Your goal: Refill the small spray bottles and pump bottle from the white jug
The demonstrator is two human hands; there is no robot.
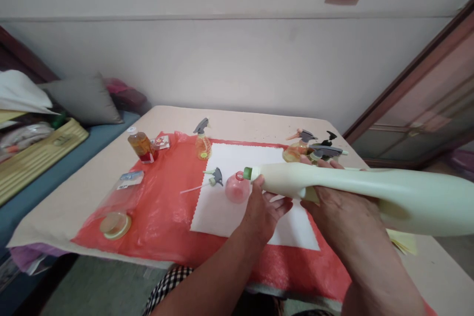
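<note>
You have the large pale green bottle (370,195) tipped on its side above the surface (111,168), your right hand (338,207) wrapped around its narrow middle from below and its green-capped neck (248,173) pointing at the small pink round bottle (237,187). That pink bottle sits on the white cloth (237,207), its mouth open and just beside the big bottle's spout, so the pour looks lined up but no liquid shows moving; how full the pink bottle is cannot be told. Your left hand (264,207) is half open, fingers touching the underside of the big bottle's neck to steady it, holding nothing of its own. The pink bottle's grey trigger sprayer (215,177) lies loose on the cloth just left of it, so refitting it seems still to come. Farther back, an orange spray bottle (203,143) already wears its sprayer, and others (301,145) stand near your right hand.
</note>
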